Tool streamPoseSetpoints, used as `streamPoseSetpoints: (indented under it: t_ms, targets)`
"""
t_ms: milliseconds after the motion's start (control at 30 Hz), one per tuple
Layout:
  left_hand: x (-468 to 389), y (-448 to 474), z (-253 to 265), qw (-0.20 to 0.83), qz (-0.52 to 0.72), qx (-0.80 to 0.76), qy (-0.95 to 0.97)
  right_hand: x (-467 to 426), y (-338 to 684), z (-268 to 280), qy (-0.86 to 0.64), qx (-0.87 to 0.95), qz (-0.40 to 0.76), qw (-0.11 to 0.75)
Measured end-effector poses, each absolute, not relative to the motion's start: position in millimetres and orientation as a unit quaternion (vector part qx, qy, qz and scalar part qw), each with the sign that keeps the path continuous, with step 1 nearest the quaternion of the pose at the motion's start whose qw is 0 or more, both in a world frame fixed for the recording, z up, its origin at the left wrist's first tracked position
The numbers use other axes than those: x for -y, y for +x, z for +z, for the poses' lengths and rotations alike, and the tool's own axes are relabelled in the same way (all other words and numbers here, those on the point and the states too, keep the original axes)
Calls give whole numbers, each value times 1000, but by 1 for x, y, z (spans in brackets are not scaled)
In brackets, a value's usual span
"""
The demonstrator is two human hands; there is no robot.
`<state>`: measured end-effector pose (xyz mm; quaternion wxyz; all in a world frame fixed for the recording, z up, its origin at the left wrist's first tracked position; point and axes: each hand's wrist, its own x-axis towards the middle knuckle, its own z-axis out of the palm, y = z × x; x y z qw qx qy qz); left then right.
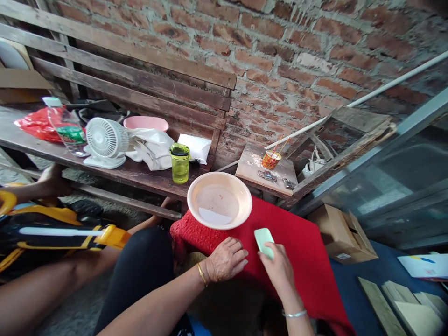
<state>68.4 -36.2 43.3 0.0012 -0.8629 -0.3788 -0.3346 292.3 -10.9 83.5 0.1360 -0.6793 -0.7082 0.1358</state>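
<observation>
Clock positions taken from the pale basin point(241, 201), which sits on a red cloth point(304, 247). Pale green slab point(263, 239) at 4 o'clock, just off the rim, over the cloth. Right hand point(280, 268) has it: fingers grasping the near end, far end pointing up toward 11. Whether slab meets cloth, cannot tell. Silver bangle point(294, 314) on that wrist.

Left hand point(226, 260) at 6 o'clock, back up, fingers loosely bent and released, nothing seen in them; underside hidden. Gold bracelet point(202, 275) at the wrist.

Inside basin: bright white patch toward 6; reflection or liquid, cannot tell.

At 10 o'clock, wooden tabletop point(147, 179): yellow-green bottle point(180, 167) nearest, upright; then, farther out, pink bowl point(146, 123) and white fan point(107, 140). At 2, small wooden stand point(250, 161) bearing patterned cup point(270, 161) with thin sticks, padlock point(266, 176) beside it. Between 3 and 4, cardboard box point(336, 233), well apart.
</observation>
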Motion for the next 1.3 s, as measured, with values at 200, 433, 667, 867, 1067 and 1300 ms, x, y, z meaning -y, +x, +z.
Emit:
streamPoseSetpoints:
  t_ms: [200, 433, 667, 867, 1067, 1300]
  targets:
    - [32, 67, 23, 7, -277, 429, -860, -11, 308, 77, -674, 726, 110, 81]
    - [23, 63, 13, 7, -209, 432, -877, -27, 399, 81, -832, 545, 93, 52]
    - [28, 63, 18, 0, -175, 440, -881, -41, 301, 72, -657, 722, 155, 153]
    - [28, 64, 12, 31, -191, 446, -874, -56, 350, 74, -781, 612, 100, 73]
    - [30, 65, 8, 50, -197, 449, -870, -90, 325, 83, -748, 644, 91, 128]
    - [28, 67, -1, 68, -186, 434, -879, -137, 234, 91, -622, 769, 108, 101]
